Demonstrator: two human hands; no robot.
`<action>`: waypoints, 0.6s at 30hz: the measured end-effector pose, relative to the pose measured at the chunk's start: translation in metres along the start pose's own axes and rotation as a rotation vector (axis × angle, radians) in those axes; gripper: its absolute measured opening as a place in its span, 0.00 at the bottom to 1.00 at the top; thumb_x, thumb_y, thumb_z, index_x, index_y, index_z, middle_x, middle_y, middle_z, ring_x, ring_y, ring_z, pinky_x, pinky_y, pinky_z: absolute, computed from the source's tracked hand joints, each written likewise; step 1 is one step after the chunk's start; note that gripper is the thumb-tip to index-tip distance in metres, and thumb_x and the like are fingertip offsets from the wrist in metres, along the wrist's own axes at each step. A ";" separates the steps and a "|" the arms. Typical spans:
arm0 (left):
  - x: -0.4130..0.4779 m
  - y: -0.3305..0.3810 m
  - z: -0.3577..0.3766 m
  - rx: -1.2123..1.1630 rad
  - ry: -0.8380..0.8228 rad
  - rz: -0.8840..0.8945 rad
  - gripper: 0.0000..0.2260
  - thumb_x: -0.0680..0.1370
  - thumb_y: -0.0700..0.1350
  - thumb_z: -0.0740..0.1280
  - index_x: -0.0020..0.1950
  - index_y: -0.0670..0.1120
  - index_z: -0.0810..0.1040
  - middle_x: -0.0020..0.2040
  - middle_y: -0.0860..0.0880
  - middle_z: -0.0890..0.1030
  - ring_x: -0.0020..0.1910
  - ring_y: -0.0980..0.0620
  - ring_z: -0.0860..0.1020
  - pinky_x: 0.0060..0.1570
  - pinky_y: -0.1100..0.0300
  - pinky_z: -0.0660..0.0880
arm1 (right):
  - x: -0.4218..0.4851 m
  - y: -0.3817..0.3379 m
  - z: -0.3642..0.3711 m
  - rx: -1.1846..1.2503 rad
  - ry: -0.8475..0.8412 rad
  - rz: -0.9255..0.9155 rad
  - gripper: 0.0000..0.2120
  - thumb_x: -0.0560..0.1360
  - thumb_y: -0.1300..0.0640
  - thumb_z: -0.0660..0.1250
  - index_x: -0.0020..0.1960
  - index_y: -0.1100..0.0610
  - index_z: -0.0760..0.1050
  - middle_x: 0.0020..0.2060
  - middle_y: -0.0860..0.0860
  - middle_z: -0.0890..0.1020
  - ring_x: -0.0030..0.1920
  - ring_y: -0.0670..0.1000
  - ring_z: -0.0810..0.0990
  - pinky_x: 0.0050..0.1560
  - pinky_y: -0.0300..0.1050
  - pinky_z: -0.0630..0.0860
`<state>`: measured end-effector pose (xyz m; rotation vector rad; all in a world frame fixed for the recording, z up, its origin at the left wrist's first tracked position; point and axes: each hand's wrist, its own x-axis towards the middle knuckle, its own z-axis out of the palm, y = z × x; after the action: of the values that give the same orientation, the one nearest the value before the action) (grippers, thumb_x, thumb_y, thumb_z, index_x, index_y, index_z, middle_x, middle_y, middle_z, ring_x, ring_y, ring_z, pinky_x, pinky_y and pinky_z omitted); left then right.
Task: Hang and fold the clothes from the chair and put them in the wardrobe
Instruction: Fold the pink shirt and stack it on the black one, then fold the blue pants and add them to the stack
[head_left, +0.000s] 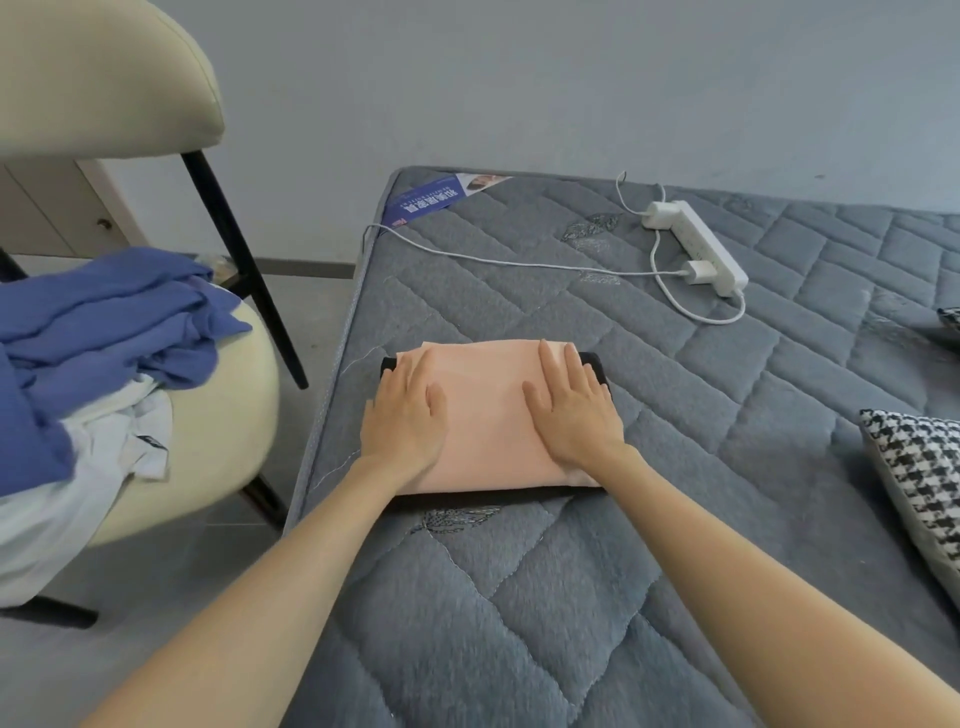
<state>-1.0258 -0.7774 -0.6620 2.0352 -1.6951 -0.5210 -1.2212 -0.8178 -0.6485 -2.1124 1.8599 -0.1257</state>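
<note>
On the left, cream padded chair (234, 415) w/ black legs holds a crumpled blue knit garment (104, 332) over white clothes (119, 441), not yet folded. Just right of it, near the left edge of the grey quilted bed (519, 597), lies the folded peach cloth garment (488, 410), sitting on a black folded fabric piece (467, 496) that peeks out at both sides & the near edge.

Left hand (405, 415) & right hand (571, 410) both lie flat on the peach top, fingers straight, palms down, gripping nothing; left near the left side, right near the right.

Handling, my guess: light, soft, limp, prob. a bit slippery; lifted by one edge it'd fall open. Best to slide the hands under both sides, black layer incl., & carry it flat as a stack.

Orientation: bundle is slightly wider left-right, so long axis runs across the view; near edge faces the person.

Further right, well apart: white power strip (696, 247) w/ cable, then black-white houndstooth cushion (919, 467).
</note>
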 end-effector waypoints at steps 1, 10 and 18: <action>0.000 0.000 -0.006 0.033 -0.054 -0.028 0.22 0.83 0.49 0.47 0.78 0.50 0.52 0.77 0.51 0.57 0.75 0.48 0.55 0.71 0.40 0.57 | -0.001 -0.001 -0.005 -0.038 -0.014 0.000 0.28 0.82 0.42 0.46 0.78 0.45 0.43 0.78 0.51 0.47 0.77 0.58 0.49 0.76 0.59 0.46; -0.026 0.001 -0.078 0.096 0.050 -0.041 0.19 0.82 0.46 0.53 0.74 0.53 0.63 0.71 0.48 0.70 0.70 0.45 0.68 0.70 0.40 0.58 | -0.038 -0.055 -0.042 -0.074 0.426 -0.340 0.20 0.78 0.57 0.62 0.70 0.53 0.70 0.65 0.51 0.76 0.66 0.56 0.70 0.64 0.53 0.67; -0.080 -0.038 -0.132 -0.159 0.265 -0.042 0.18 0.82 0.43 0.55 0.72 0.50 0.67 0.64 0.51 0.76 0.61 0.51 0.75 0.55 0.55 0.73 | -0.080 -0.111 -0.045 0.119 0.375 -0.472 0.19 0.79 0.56 0.60 0.69 0.52 0.70 0.62 0.49 0.78 0.61 0.55 0.74 0.57 0.51 0.72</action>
<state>-0.9371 -0.6812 -0.5725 1.9326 -1.4130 -0.3678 -1.1399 -0.7371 -0.5616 -2.5299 1.4361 -0.7657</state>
